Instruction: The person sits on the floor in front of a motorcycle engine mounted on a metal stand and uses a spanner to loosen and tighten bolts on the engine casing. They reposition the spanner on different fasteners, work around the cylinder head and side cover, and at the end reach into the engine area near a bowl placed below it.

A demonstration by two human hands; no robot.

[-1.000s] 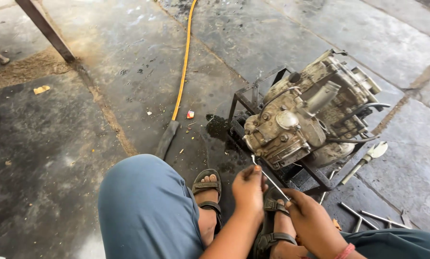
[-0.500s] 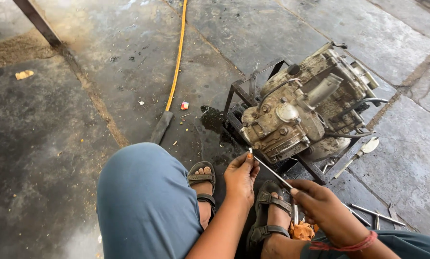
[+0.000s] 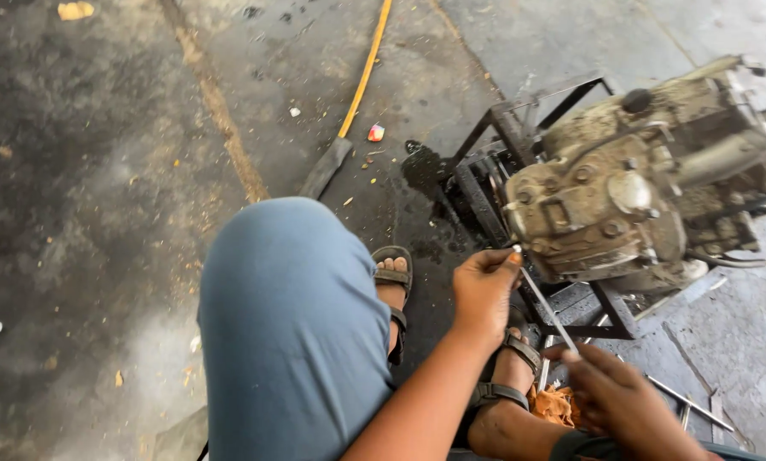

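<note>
Concrete floor (image 3: pixel 101 213) lies stained at the left, crossed by a yellow hose (image 3: pixel 364 72). Beside the blue-trousered knee (image 3: pixel 289 307), the left hand (image 3: pixel 483 290) pinches the upper end of a thin metal rod (image 3: pixel 547 309) between fingertips, just below the grimy engine (image 3: pixel 639 192) on its dark metal stand (image 3: pixel 519 128). The right hand (image 3: pixel 626 401) closes its fingers on the rod's lower end

head camera, looking steeply down, close over knee, floor beyond

Yellow hose (image 3: pixel 361 77) on wet concrete floor (image 3: pixel 101 213), red scrap (image 3: pixel 376 132) nearby.
</note>
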